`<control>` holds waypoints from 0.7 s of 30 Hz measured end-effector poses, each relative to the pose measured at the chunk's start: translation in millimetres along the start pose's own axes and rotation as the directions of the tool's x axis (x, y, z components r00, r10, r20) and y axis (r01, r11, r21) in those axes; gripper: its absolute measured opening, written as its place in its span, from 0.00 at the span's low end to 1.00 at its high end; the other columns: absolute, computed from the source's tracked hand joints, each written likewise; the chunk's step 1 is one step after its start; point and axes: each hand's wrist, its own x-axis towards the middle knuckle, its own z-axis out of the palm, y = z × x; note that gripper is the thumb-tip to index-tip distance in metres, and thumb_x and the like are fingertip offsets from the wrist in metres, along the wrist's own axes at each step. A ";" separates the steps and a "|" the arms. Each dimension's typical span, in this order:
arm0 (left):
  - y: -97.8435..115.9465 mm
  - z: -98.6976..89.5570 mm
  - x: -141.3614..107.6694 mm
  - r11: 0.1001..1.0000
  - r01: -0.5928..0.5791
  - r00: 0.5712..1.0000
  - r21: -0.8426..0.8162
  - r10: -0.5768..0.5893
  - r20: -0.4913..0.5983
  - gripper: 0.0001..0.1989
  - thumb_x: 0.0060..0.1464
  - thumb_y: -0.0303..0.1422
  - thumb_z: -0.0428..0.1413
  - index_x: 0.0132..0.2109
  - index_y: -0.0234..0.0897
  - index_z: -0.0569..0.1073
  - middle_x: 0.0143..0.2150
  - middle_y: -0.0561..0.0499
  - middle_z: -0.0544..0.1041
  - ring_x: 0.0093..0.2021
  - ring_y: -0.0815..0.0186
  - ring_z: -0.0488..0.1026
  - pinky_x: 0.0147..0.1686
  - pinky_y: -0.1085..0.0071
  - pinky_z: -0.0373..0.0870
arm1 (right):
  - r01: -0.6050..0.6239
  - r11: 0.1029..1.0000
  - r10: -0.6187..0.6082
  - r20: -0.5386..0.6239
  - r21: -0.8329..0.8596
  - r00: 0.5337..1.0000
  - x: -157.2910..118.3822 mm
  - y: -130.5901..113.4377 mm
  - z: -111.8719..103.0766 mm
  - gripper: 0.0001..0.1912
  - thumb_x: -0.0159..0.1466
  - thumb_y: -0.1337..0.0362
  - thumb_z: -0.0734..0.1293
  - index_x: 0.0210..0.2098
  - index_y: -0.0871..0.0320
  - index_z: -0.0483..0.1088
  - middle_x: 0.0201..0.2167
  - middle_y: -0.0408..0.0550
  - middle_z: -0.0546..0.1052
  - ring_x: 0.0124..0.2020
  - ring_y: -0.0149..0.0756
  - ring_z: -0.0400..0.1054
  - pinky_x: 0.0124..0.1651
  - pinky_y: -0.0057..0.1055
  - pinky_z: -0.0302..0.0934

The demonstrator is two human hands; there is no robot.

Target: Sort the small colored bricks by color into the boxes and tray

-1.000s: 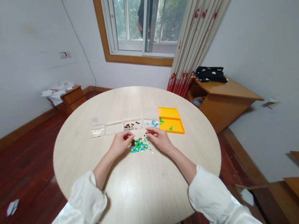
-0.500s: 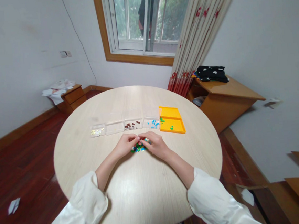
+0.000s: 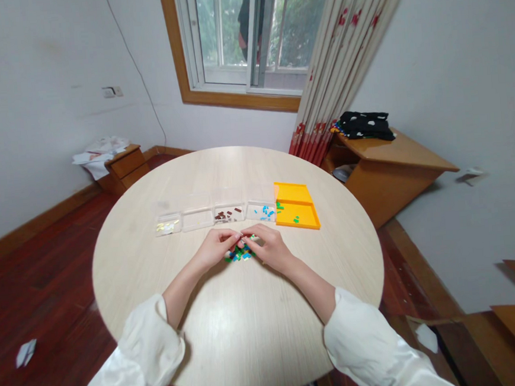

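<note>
My left hand and my right hand meet at the fingertips, thumbs and fingers pinched together. Any piece between them is too small and covered to make out. Just under the fingers lies a pile of small toy bricks, mostly green and blue, partly hidden by the hands. Beyond the hands stands a row of open clear plastic boxes. From the left, one holds yellow bricks, another is a clear box, then come brown bricks and blue bricks. An open orange-yellow box with several green bricks ends the row.
The round pale table carries everything. Behind it are a window with a dark figure outside and a long curtain. A wooden cabinet with dark folded cloth stands right, a drawer unit with papers left.
Both hands stay over the pile, with only slight finger movement. A red bit that showed between the fingertips is now mostly covered. The boxes have not moved.
</note>
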 end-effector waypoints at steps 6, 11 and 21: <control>-2.6 -1.5 0.3 1.000 0.016 0.999 0.024 -0.016 0.030 0.22 0.46 0.50 0.53 0.25 0.32 0.74 0.19 0.52 0.67 0.22 0.71 0.60 0.24 0.73 0.56 | -0.011 1.000 0.012 0.042 -0.029 0.999 0.4 -1.5 -1.0 0.07 0.62 0.66 0.62 0.32 0.57 0.72 0.30 0.48 0.76 0.35 0.34 0.69 0.40 0.33 0.64; -3.9 -1.0 1.2 1.000 0.001 1.000 -0.021 -0.001 -0.015 0.19 0.44 0.48 0.56 0.27 0.32 0.74 0.24 0.49 0.73 0.24 0.69 0.65 0.26 0.72 0.62 | -0.024 0.999 0.025 0.031 -0.032 0.999 0.6 -1.5 -0.7 0.06 0.62 0.65 0.62 0.32 0.57 0.71 0.29 0.47 0.75 0.34 0.34 0.68 0.40 0.32 0.63; -9.7 -4.6 7.2 0.997 -0.037 0.976 -0.068 0.021 -0.218 0.10 0.41 0.37 0.58 0.29 0.33 0.73 0.25 0.51 0.73 0.26 0.69 0.68 0.28 0.71 0.64 | -0.032 0.999 0.032 0.004 -0.042 0.999 1.4 2.5 -0.2 0.05 0.62 0.67 0.62 0.33 0.57 0.71 0.31 0.48 0.76 0.35 0.35 0.69 0.40 0.32 0.63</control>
